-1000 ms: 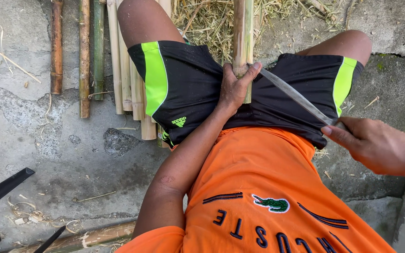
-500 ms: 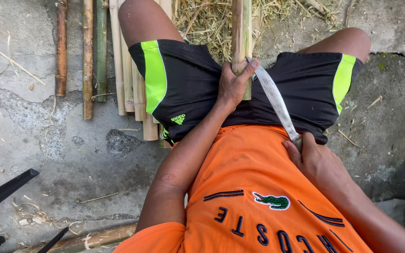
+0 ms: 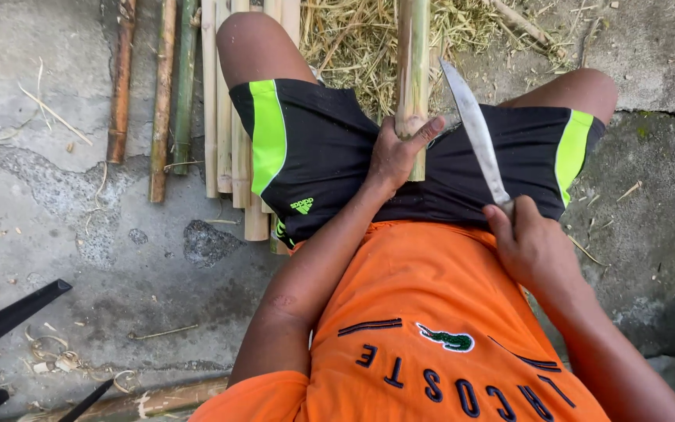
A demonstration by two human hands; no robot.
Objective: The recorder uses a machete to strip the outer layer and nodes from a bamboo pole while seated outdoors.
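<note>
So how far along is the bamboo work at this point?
Done, apparently: a row of pale split bamboo strips lies on the concrete by the person's leg, with shavings heaped ahead. In hand: the left hand grips a bamboo pole and the right hand holds a knife, blade pointing forward beside it. Left: several whole green and brown stalks look uncut.

Bright, even daylight, soft shadows, sharp focus, slight stretching at the edges.
</note>
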